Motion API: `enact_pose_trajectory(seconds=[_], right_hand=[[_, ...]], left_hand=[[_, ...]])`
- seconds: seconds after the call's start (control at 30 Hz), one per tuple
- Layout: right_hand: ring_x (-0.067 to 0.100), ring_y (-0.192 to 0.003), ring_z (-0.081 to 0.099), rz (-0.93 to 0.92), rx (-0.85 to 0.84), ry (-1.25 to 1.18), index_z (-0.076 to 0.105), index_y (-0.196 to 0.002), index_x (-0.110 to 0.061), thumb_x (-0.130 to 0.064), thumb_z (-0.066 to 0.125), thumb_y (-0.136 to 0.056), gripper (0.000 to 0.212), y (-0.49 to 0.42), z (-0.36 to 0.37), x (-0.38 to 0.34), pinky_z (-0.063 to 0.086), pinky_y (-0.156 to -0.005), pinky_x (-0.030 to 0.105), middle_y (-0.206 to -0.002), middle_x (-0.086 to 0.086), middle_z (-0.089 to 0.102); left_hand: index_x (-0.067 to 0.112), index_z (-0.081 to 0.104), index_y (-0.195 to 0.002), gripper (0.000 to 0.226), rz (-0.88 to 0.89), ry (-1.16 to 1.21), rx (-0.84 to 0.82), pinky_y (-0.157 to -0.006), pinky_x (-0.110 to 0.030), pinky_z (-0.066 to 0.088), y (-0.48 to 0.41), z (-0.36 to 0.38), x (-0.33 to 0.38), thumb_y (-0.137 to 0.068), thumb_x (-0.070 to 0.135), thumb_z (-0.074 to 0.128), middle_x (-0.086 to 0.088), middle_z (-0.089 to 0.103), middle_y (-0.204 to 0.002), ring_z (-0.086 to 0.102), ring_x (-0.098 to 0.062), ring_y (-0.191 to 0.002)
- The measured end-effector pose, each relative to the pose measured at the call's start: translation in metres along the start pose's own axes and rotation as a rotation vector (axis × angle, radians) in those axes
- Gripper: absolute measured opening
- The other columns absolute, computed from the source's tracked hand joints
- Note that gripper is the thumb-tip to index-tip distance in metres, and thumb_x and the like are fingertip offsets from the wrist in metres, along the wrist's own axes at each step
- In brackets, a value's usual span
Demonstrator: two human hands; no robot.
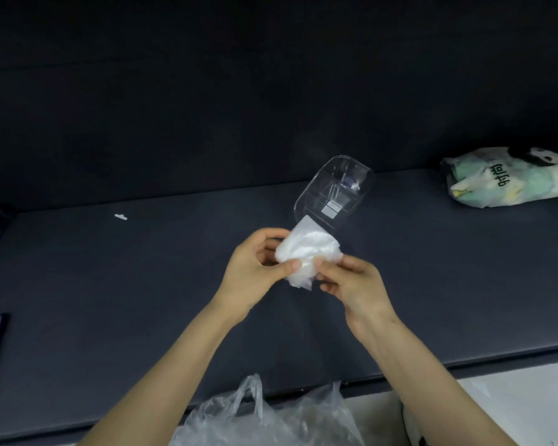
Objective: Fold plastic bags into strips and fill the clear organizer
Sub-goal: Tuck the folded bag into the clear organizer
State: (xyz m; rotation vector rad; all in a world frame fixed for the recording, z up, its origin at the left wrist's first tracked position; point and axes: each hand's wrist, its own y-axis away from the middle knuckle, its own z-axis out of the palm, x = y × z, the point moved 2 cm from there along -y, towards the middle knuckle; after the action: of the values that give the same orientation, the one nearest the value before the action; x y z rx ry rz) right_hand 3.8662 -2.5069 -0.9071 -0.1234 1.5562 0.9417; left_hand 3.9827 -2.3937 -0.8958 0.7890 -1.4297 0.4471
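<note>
Left hand (255, 268): I see it curled round the left side of the folded bag, thumb pressed on the near face and fingers wrapped behind. It is holding the bag.

Right hand (355, 284): it pinches the bag's lower right edge between thumb and forefinger. The other fingers are curled under, and this hand is holding the bag too.

Folded bag (306, 252): a white, crinkled bundle, held above the table between my two hands. It is thick and roughly square rather than a neat strip. A loose corner hangs below the thumbs.

Organizer (332, 191): a clear plastic box with rounded corners, resting on the table just beyond the hands and angled away to the right. A small pale label shows on its near part. The bag's top edge overlaps the box's near end from my viewpoint — I cannot tell whether it is touching or already inside.

Table (142, 284): a dark, matte surface that runs the full width of my view.

Loose bags (264, 416): a heap of thin, clear plastic at the table's near edge, between my forearms, with one handle loop standing up.

Printed bag (509, 178): a stuffed pale green and white bag with a panda picture, lying far right on the table, well apart from the box.

White scrap (120, 216): a tiny piece lying far left on the table — too small to identify.
</note>
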Motion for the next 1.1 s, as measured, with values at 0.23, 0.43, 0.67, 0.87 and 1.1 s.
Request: enact_pose_trajectory(seconds=[0.23, 0.43, 0.67, 0.87, 1.1], right_hand=[[0.001, -0.06, 0.059, -0.019, 0.245, -0.013, 0.066, -0.074, -0.014, -0.01, 0.071, -0.085, 0.012, -0.031, -0.047, -0.025, 0.044, -0.059, 0.016, -0.062, -0.01, 0.065], [0.007, -0.067, 0.055, -0.02, 0.323, 0.027, 0.064, -0.075, -0.016, -0.01, 0.07, -0.085, 0.013, -0.05, -0.075, -0.037, 0.042, -0.064, 0.019, -0.067, -0.006, 0.06], [0.0, -0.064, 0.058, -0.073, 0.251, 0.165, 0.068, -0.076, -0.013, -0.01, 0.069, -0.086, 0.011, -0.054, -0.082, -0.039, 0.042, -0.061, 0.012, -0.069, -0.008, 0.065], [0.01, -0.097, 0.062, -0.206, 0.051, 0.449, 0.073, -0.081, -0.01, -0.008, 0.072, -0.082, 0.002, -0.056, -0.068, -0.048, 0.046, -0.075, 0.012, -0.115, -0.001, 0.063], [0.015, -0.148, 0.006, -0.449, -0.106, 1.271, 0.074, -0.087, -0.024, -0.03, 0.067, -0.083, 0.01, -0.045, -0.02, -0.049, -0.003, -0.119, 0.043, -0.158, -0.005, 0.024]], left_hand=[[0.022, 0.035, -0.147, 0.094, 0.02, -0.548, 0.133, -0.108, -0.029, 0.036, -0.06, 0.022, -0.015, -0.069, 0.038, 0.085, -0.002, 0.039, -0.141, 0.038, -0.018, -0.132], [0.015, 0.002, -0.155, 0.13, 0.006, -0.719, 0.118, -0.118, -0.035, 0.019, -0.098, 0.074, -0.027, -0.062, 0.057, 0.083, -0.005, 0.015, -0.158, 0.015, -0.024, -0.144], [0.013, 0.019, -0.153, 0.112, 0.061, -0.643, 0.157, -0.114, -0.031, 0.028, -0.1, 0.069, -0.038, -0.067, 0.039, 0.086, -0.004, 0.022, -0.153, 0.029, -0.024, -0.139], [0.02, 0.022, -0.152, 0.113, 0.047, -0.663, 0.045, -0.113, -0.032, 0.032, -0.056, 0.035, -0.045, -0.063, 0.039, 0.088, 0.006, 0.023, -0.151, 0.031, -0.016, -0.138], [0.023, 0.02, -0.153, 0.117, 0.007, -0.67, -0.009, -0.108, -0.02, 0.028, -0.003, 0.007, -0.054, -0.061, 0.038, 0.09, 0.011, 0.023, -0.145, 0.029, -0.009, -0.134]])
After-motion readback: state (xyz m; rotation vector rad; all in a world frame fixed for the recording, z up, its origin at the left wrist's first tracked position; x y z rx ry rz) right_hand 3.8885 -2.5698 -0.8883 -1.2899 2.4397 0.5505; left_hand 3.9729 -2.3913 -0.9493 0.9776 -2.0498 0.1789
